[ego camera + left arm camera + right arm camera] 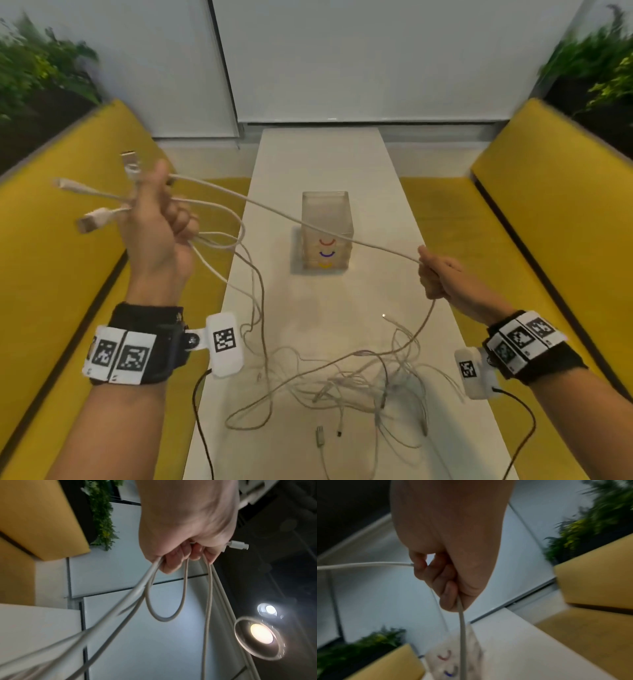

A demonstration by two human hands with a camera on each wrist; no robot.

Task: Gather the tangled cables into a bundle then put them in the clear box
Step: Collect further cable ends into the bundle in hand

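The white cables (342,380) are only partly gathered. Most of them lie in a loose tangle on the white table (322,154) at its near edge, several plug ends lying free just beyond the tangle toward that edge. A few strands rise from the heap to the left hand (157,226), which is raised beyond the table's left edge, above the yellow bench (61,219). Its fingers are curled round a small clutch of loops, and three or four plug ends (99,216) fan out past the knuckles; the left wrist view shows one loop hanging from the fist and a white connector (237,545) poking out beside it.

One cable (291,219) runs taut from that fist across the table to the right hand (442,277), which hovers near the right edge. The right hand's fingers are closed round this strand, and the cable drops from under the little finger back down into the heap.

The clear box (327,233) stands upright near the middle of the table, beyond the tangle and well apart from it, under the stretched cable. It holds no cable; coloured arcs show at its lower part, though whether they are printed or lie inside I cannot tell.

By my reading, the work is in its early part: one cable is being drawn out and looped into the left hand, the bulk of the tangle is left to collect, and the placing in the box is not yet begun.
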